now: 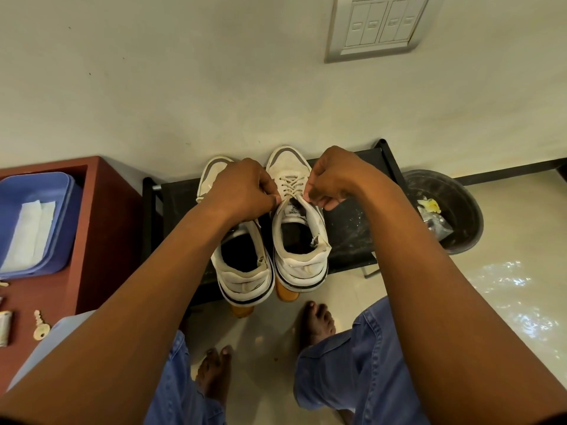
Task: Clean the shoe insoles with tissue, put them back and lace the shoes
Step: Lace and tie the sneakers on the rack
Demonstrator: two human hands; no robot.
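Two white sneakers stand side by side on a low black rack (346, 231), toes toward the wall. The right shoe (299, 240) has its cream lace (291, 184) crossed through the eyelets. My left hand (242, 188) pinches the lace's left end at the top of the tongue. My right hand (333, 179) pinches the right end, pulling it sideways. The left shoe (245, 271) is partly hidden under my left hand; its laces cannot be seen. Dark insoles show inside both shoe openings.
A blue tray (66, 210) holding white tissue (29, 231) sits on a reddish cabinet (104, 216) at left, with a key (40, 328) nearby. A black bin (445, 210) with rubbish stands right of the rack. Orange footwear (287, 294) lies under the rack. My bare feet are on the tiled floor.
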